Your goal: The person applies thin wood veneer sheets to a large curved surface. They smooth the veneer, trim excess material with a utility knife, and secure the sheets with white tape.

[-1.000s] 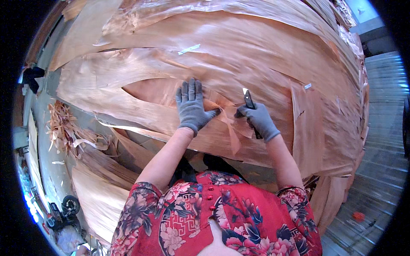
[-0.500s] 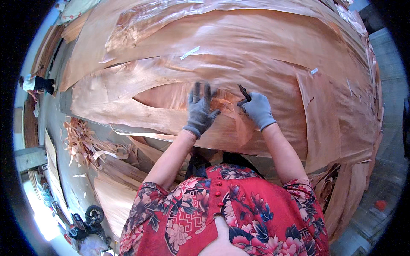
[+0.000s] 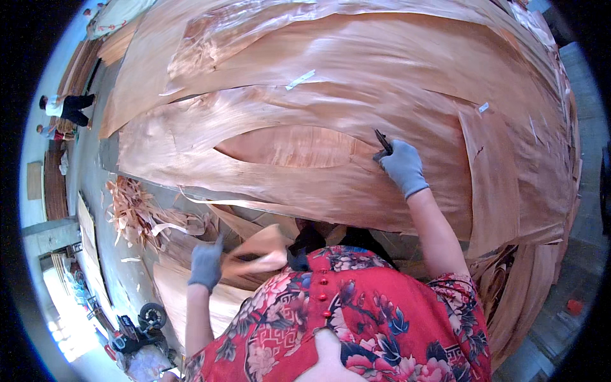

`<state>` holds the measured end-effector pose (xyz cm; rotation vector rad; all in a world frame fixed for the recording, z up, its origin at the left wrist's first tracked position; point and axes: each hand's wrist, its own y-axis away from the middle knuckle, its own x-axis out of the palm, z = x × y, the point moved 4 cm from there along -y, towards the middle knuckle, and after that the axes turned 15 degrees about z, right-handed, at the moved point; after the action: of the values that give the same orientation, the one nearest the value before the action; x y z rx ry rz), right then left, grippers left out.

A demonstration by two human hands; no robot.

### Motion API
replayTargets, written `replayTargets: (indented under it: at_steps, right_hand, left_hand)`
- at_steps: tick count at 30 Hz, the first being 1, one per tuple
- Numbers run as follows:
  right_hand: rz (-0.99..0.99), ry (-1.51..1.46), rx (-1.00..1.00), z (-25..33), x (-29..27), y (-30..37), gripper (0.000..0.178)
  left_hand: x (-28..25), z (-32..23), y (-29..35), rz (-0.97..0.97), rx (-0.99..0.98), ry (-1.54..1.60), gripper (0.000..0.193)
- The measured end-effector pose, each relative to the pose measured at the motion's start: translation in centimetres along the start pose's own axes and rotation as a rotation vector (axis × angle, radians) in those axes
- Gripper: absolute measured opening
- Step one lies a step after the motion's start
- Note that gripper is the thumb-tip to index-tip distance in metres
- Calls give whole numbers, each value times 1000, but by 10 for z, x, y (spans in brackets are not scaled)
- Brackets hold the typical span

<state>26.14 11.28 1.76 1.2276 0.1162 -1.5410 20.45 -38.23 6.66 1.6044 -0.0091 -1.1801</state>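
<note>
- Clearly, the right hand (image 3: 402,167), in a grey glove, has its fingers curled around a black utility knife (image 3: 383,141), whose front end points up and leftward, away from the wearer.
- That hand sits over the large brown veneer sheet (image 3: 407,200), just beyond the right end of an almond-shaped opening (image 3: 251,146) in it; a reddish layer (image 3: 312,146) shows through the gap.
- The left hand (image 3: 205,266), gloved alike, is off the sheet, low and to the left; motion blurs it, so I cannot tell whether its fingers are spread or pressed together.
- Just right of it is a blurred veneer scrap (image 3: 264,245); whether the two touch cannot be told.
- Across the right part of the big sheet lies a narrower veneer panel (image 3: 493,191), with a small white tape piece (image 3: 484,107) at its top; a longer tape strip (image 3: 300,79) lies farther left.
- Beyond the left hand, a tangled heap of veneer shavings (image 3: 132,213) rests on the floor (image 3: 124,274).
- Farther off at the left are a motorbike (image 3: 137,331) and, higher up, a person in dark trousers (image 3: 76,109).
</note>
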Motion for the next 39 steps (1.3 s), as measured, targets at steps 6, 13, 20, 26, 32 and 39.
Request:
replayTargets:
  at_steps: [6, 13, 20, 26, 32, 39]
  right_hand:
    - [-123, 132, 39, 17, 1, 9, 22]
    - [-308, 51, -35, -2, 12, 20, 18]
    - [-752, 100, 79, -72, -63, 98, 34]
    - [-530, -157, -2, -149, -89, 86, 31]
    - [-621, 360, 319, -279, -103, 104, 30]
    - [-909, 572, 93, -37, -158, 153, 26]
  left_hand:
    - [131, 80, 49, 705, -230, 132, 77]
    - [206, 76, -39, -94, 162, 403, 39]
    - [270, 37, 10, 369, -309, 691, 56]
    - [326, -1, 113, 570, -469, 814, 72]
    - [300, -45, 171, 530, -556, 1082, 71]
    - [431, -96, 170, 548, -258, 1282, 58]
